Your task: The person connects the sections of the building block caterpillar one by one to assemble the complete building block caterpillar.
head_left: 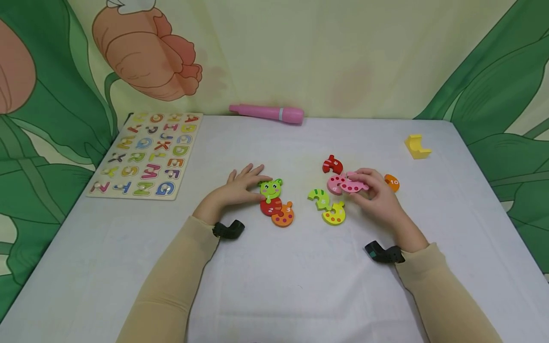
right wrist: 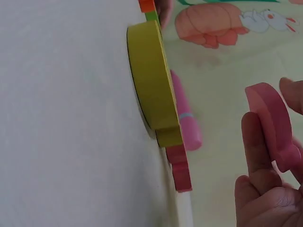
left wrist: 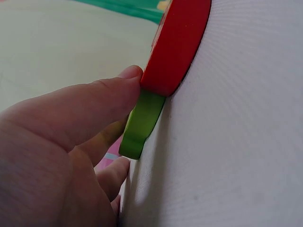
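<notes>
My left hand (head_left: 242, 185) pinches a green caterpillar-head puzzle piece (head_left: 270, 188) between thumb and index finger at its left side; in the left wrist view the thumb tip meets the red piece's edge. Joined below the head are the red piece numbered 2 (head_left: 270, 207) and an orange spotted piece (head_left: 283, 216) numbered 3. Between its fingertips my right hand (head_left: 379, 197) holds a pink spotted piece (right wrist: 272, 125), raised off the table. Under it in the head view lies another pink piece (head_left: 334, 184), partly hidden. Nearby are a green striped piece (head_left: 320, 198) and a yellow spotted one (head_left: 334, 214).
A red piece numbered 8 (head_left: 332, 165) lies behind the pink ones, and an orange piece numbered 10 (head_left: 392, 183) beyond my right hand. An alphabet board (head_left: 141, 157) lies at left, a pink pen-like stick (head_left: 266, 112) at the back edge, a yellow block (head_left: 417, 146) at far right.
</notes>
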A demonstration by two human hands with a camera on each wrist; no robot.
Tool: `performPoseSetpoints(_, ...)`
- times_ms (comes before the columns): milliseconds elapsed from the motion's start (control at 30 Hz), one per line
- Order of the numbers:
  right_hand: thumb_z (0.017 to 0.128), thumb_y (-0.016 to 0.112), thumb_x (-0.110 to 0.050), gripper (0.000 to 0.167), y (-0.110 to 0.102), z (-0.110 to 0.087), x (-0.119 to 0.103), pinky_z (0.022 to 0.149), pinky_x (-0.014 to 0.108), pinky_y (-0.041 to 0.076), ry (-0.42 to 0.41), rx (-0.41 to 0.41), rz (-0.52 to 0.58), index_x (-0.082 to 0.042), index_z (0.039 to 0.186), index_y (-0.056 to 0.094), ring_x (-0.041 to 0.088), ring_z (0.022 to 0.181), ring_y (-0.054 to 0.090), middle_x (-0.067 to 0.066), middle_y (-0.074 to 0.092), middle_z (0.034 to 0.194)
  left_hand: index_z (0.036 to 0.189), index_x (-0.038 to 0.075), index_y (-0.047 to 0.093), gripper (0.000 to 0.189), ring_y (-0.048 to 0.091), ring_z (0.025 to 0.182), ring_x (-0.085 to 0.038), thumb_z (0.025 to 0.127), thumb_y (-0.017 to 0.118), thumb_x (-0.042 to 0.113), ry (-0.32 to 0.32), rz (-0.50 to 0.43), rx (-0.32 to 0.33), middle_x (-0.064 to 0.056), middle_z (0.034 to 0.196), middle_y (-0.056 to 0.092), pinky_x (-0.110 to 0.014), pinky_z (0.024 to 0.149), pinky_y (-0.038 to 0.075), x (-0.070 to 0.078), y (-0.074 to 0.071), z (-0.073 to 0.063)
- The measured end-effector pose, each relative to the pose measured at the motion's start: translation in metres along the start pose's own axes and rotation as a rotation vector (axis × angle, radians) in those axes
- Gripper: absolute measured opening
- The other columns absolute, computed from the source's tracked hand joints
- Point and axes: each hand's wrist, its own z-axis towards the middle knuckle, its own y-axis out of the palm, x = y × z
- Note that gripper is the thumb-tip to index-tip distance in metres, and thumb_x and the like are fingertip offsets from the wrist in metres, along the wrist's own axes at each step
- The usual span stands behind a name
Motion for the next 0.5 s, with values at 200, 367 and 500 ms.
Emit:
performPoseSetpoints(200,0.084,0.062,-0.005,0.039,0.01,-0.002,-0.01,0.085,0.003,0.039,-0.053,-0.03,0.141,-0.001,0.122,0.054,-0.003,0.11,0.039,0.013,0.042,0.129,0.135,0.03,0.041,0.057,-0.007,0.142,-0.023,0.082,0.058,0.039,0.01,0.004,-0.006,0.002,0.154,0.008,-0.055,0.108,-0.013,0.0,0.0,0.0)
performPoseSetpoints(367,0.086,0.059,-0.006,0.054,0.017,-0.002,-0.017,0.081,0.008,0.045,0.055,-0.148,0.279,-0.004,0.134,0.036,-0.001,0.1,0.05,0.014,0.035,0.137,0.136,0.03,0.041,0.057,-0.008,0.142,-0.023,0.082,0.058,0.039,0.01,0.002,-0.009,0.002,0.154,0.008,-0.055,0.108,-0.013,0.0,0.0,0.0)
performPoseSetpoints(500,0.087,0.058,-0.007,0.056,0.021,-0.001,-0.017,0.082,0.01,0.046,0.096,-0.218,0.343,-0.005,0.137,0.033,-0.001,0.1,0.052,0.014,0.031,0.142,0.136,0.03,0.041,0.057,-0.008,0.142,-0.023,0.082,0.058,0.038,0.002,0.003,-0.006,0.002,0.154,0.008,-0.055,0.108,-0.013,0.0,0.0,0.0)
